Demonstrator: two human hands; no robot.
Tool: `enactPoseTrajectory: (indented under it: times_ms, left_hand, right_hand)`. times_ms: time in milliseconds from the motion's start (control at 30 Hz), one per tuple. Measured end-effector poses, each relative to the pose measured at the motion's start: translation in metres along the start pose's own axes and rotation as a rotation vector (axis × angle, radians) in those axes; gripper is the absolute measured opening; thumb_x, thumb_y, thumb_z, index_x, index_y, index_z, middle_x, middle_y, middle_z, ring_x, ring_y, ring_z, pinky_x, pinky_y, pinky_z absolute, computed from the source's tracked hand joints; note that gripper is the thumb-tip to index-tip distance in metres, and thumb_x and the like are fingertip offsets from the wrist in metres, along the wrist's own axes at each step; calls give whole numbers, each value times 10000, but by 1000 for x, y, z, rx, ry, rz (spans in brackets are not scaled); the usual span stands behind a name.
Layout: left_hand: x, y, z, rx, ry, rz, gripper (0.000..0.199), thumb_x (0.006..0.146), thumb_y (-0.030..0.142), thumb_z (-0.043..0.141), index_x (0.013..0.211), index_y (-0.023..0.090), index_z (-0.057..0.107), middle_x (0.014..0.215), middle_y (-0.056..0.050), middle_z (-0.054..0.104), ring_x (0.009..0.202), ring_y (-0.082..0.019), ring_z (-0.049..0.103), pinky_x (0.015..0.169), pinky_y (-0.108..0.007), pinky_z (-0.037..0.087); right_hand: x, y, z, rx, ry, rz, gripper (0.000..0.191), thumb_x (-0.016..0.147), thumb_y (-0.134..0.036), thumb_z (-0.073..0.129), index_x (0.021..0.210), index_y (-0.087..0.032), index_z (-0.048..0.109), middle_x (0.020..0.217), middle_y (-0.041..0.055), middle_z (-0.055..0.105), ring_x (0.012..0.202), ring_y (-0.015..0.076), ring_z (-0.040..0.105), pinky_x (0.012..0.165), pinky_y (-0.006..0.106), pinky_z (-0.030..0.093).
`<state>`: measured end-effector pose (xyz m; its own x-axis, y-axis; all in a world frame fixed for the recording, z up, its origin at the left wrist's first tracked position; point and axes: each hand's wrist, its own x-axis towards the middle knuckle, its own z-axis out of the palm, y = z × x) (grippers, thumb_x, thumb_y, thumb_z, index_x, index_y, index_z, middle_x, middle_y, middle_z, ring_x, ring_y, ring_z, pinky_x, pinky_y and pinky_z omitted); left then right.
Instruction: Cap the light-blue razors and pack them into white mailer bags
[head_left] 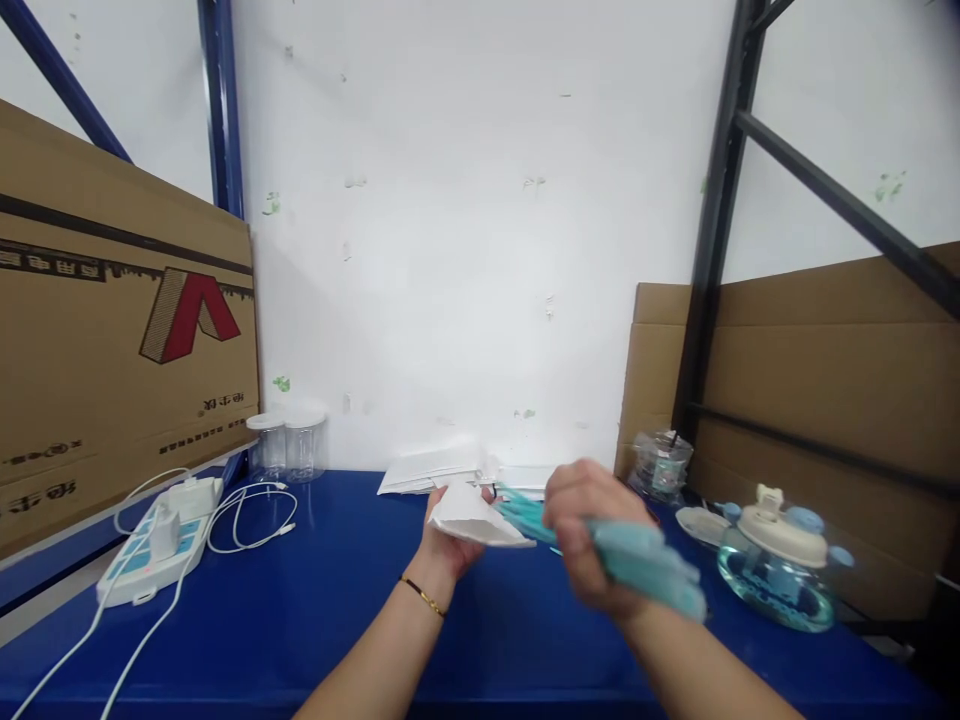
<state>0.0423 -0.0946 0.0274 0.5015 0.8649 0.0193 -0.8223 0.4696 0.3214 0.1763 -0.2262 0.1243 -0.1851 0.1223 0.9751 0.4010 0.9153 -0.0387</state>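
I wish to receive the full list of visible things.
Paper item: one, white, centre
Blurred bundle: unclear, teal, centre right
Papers: several, white, back centre
Jars: two, clear, back left
Power strip: one, white-blue, left
Adapters and cables: several, white, left
Bottle: one, clear and cream, right
Container: one, clear, back right
Disc: one, whitish, right
Cardboard: several, brown, sides
Rack frames: two, blue/black, sides
Table: one, blue, below
Wall: one, white, behind
Bracelet: one, gold-black, lower centre
Left hand: one, bare, centre
Right hand: one, bare, centre right

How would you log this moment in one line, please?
left hand: holding white paper item | right hand: holding blurred teal bundle
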Motion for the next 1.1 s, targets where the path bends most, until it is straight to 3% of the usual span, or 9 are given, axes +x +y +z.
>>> enactPoseTrajectory:
  times_ms: [100,233,400,567,700,867,967,1033,1100]
  left_hand:
    - [0,-9,-5,-22,34,48,188,790,279,465,695,147,559,647,-80,623,648,-216,636,766,-375,515]
    - [-10,-16,2,-43,99,37,223,804,275,462,626,167,543,587,-56,597,615,-200,638,733,-347,523]
    - [-26,-27,18,-26,7,34,277,827,297,429,598,176,527,481,-18,507,468,-154,574,475,-248,470]
    - [-25,-33,23,-92,-12,-27,165,830,169,426,769,139,576,671,-63,618,600,-176,634,550,-268,514]
    - [-14,-28,24,-227,58,19,220,829,95,375,871,152,583,758,-59,641,672,-173,654,589,-272,523]
    - [-4,-23,26,-346,198,62,293,842,116,304,874,171,590,769,-57,633,679,-188,645,591,-319,523]
    - [-1,-21,24,-337,178,84,290,832,139,306,892,161,588,818,-75,631,718,-212,642,589,-332,521]
    - [0,-21,21,-314,170,94,271,823,151,318,891,149,580,827,-82,626,727,-222,639,582,-329,518]
    - [1,-21,17,-298,196,93,264,819,149,317,894,144,570,795,-78,620,681,-211,631,537,-301,503]
  right_hand:
    - [-8,-17,9,2,-160,-112,152,793,-228,499,691,-232,612,571,32,566,500,166,542,481,297,440]
    - [-13,-21,14,27,-261,-86,181,805,-256,489,675,-239,614,551,34,557,480,166,533,485,297,440]
    - [-7,2,19,79,-413,92,177,818,-294,501,696,-216,602,688,42,556,651,168,542,610,283,465]
    - [1,27,28,128,-551,361,116,800,-293,597,744,-194,618,945,43,526,835,162,526,744,289,455]
    - [21,48,31,167,-711,469,237,692,-313,725,875,-201,624,925,13,563,814,152,544,730,274,451]
    - [44,59,28,124,-815,438,415,627,-315,759,1002,-220,610,983,19,608,825,162,570,704,274,454]
    - [44,51,22,63,-814,319,523,645,-295,740,1131,-247,553,1076,32,585,870,163,570,731,275,461]
    - [38,46,20,-4,-823,218,469,697,-257,695,1144,-250,552,1076,39,582,885,162,569,740,268,457]
    - [30,44,19,-90,-846,143,261,761,-227,631,1022,-229,618,1026,42,597,853,156,578,717,256,447]
